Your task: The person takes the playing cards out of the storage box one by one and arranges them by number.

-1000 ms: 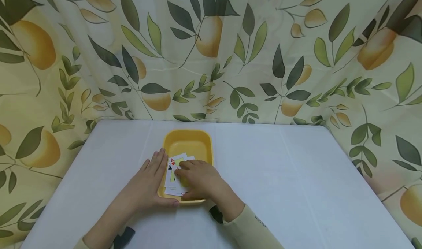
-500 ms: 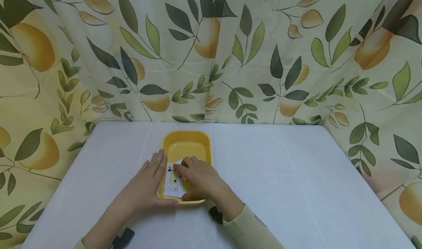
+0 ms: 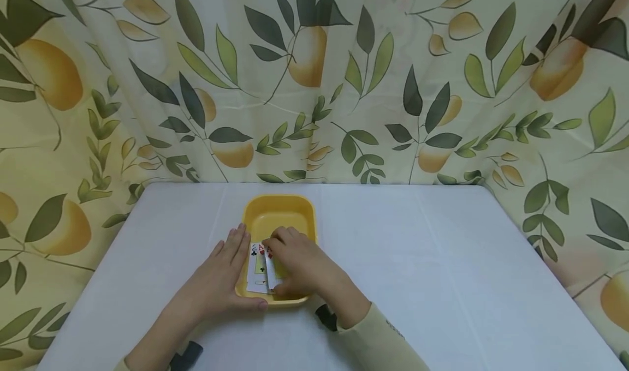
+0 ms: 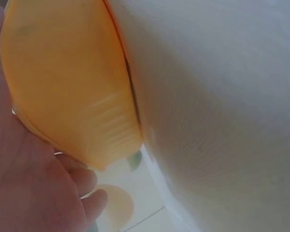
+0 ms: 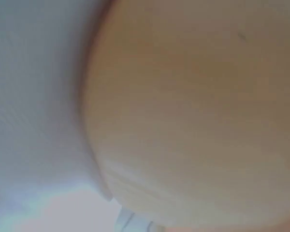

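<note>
A yellow plastic tray (image 3: 280, 218) stands on the white table, with playing cards (image 3: 257, 278) lying in its near left part. My left hand (image 3: 223, 275) rests along the tray's left side, fingers straight and thumb at the near rim. In the left wrist view its palm lies against the outer wall (image 4: 67, 72). My right hand (image 3: 302, 264) reaches into the tray and pinches a playing card (image 3: 271, 275) with a red mark, its left edge raised over the others. The right wrist view has only the tray wall (image 5: 193, 106) up close, with the fingers hidden.
The white-covered table (image 3: 417, 262) extends to both sides of the tray. Behind it hangs a curtain (image 3: 363, 87) printed with leaves and orange fruit. Dark wrist-worn devices (image 3: 326, 317) sit under both wrists.
The cards, fanned out and tilted a second ago, now stand straighter along the tray's left side. My right hand has drawn one card a little to the right. The left hand keeps its place.
</note>
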`<state>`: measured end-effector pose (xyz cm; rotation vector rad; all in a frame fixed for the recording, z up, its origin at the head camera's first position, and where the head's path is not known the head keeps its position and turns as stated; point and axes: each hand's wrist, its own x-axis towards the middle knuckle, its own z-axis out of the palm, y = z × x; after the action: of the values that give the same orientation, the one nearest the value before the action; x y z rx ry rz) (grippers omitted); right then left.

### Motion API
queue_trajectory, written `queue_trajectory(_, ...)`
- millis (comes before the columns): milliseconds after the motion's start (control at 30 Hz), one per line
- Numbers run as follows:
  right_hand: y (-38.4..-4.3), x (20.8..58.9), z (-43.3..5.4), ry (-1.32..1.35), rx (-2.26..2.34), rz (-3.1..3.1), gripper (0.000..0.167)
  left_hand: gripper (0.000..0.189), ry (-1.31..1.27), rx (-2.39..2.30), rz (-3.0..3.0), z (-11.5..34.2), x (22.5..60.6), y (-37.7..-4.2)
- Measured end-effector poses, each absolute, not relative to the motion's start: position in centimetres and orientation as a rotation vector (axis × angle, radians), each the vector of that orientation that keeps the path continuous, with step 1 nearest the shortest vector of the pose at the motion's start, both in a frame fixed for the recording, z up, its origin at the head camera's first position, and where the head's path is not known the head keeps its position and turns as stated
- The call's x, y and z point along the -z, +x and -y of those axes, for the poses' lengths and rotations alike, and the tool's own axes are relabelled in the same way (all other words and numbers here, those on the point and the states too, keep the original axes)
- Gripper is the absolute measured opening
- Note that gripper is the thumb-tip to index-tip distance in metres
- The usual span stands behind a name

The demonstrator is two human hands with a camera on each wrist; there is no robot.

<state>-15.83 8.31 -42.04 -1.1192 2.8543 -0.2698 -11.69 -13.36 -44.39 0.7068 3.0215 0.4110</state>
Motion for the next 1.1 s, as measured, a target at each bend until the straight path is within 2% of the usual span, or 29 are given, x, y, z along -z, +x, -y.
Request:
queue_trajectory(233,-15.7,39.7,-9.1,-1.12,0.427,-2.886,0.097,0.138,0.718,-0.425,-3.023,13.3,44.3,-11.5)
queue_trajectory(633,-16.7,37.1,-12.7,-0.94,0.574,-2.989,0.088,0.141,0.709,-0.423,-3.022,13.2,44.2,-11.6)
queue_trajectory(1100,-19.4,38.0,-17.9,-0.719,0.664,-3.063,0.089,0.143,0.679,-0.411,-3.014,13.1,44.4,-11.7)
